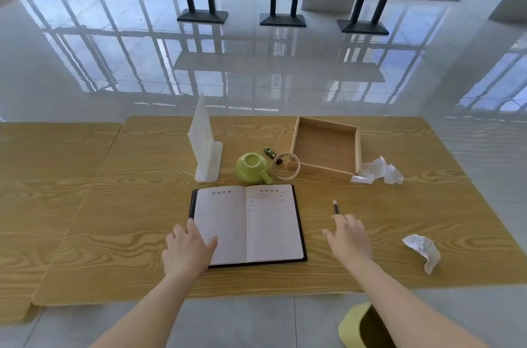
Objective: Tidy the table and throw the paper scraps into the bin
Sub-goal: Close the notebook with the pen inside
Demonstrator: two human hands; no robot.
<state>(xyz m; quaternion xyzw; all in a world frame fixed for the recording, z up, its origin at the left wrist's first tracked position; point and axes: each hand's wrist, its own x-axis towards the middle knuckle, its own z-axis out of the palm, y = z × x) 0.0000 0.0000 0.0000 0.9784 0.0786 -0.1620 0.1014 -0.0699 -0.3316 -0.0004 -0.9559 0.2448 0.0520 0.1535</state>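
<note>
Slim black pen [335, 207] lying on wooden table [114, 219], long axis running 12-to-6, just at 12 o'clock of spread, empty right hand [349, 236] fingertips; left hand [188, 248] splayed, pressing open notebook [248, 223].

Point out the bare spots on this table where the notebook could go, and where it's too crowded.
Free: the whole table left of the open notebook and white stand; also the strip between the right hand and near paper scrap. Crowded: green cup, tape roll, wooden tray, far scrap.
</note>
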